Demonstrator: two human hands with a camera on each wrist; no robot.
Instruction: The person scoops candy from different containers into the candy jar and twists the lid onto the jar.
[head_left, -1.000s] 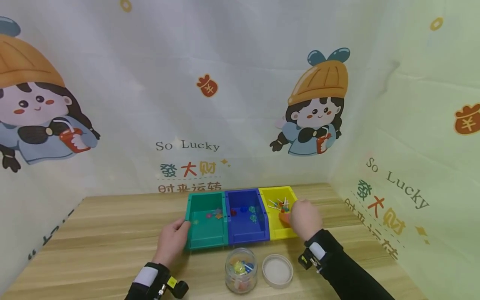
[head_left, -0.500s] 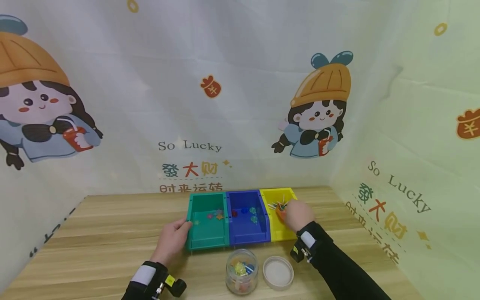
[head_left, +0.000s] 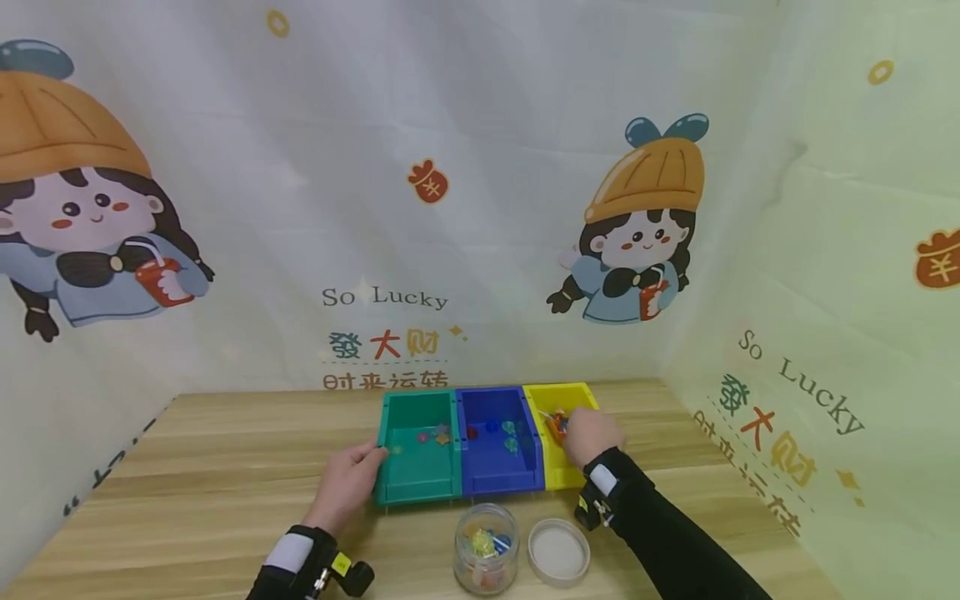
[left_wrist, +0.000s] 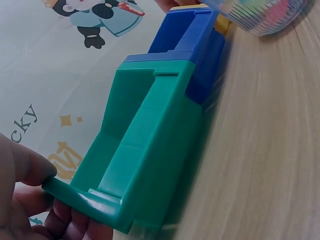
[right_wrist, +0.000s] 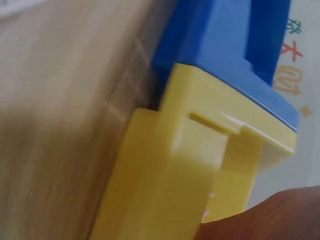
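Note:
My left hand (head_left: 347, 479) grips the left wall of the green bin (head_left: 416, 485); in the left wrist view the thumb (left_wrist: 32, 165) lies over its rim and the fingers curl beneath. Small star-like pieces (head_left: 441, 436) lie inside this bin. My right hand (head_left: 592, 437) reaches into the yellow bin (head_left: 558, 473), holding what looks like a small orange scoop (head_left: 556, 427). Thin white sticks with coloured ends are bunched at the scoop, partly hidden by the hand. The right wrist view shows only the hand's edge (right_wrist: 270, 217) above the yellow bin.
Joined between the two is a blue bin (head_left: 502, 479) with red, blue and pale-green pieces. In front stand a clear jar (head_left: 486, 571) of colourful bits and, beside it, a round lid (head_left: 558, 552). A printed cloth (head_left: 495, 208) rises behind the wooden table (head_left: 247, 433).
My right hand has moved left and deeper into the yellow bin, bringing the orange scoop up to the sticks. The left hand keeps its grip on the green bin.

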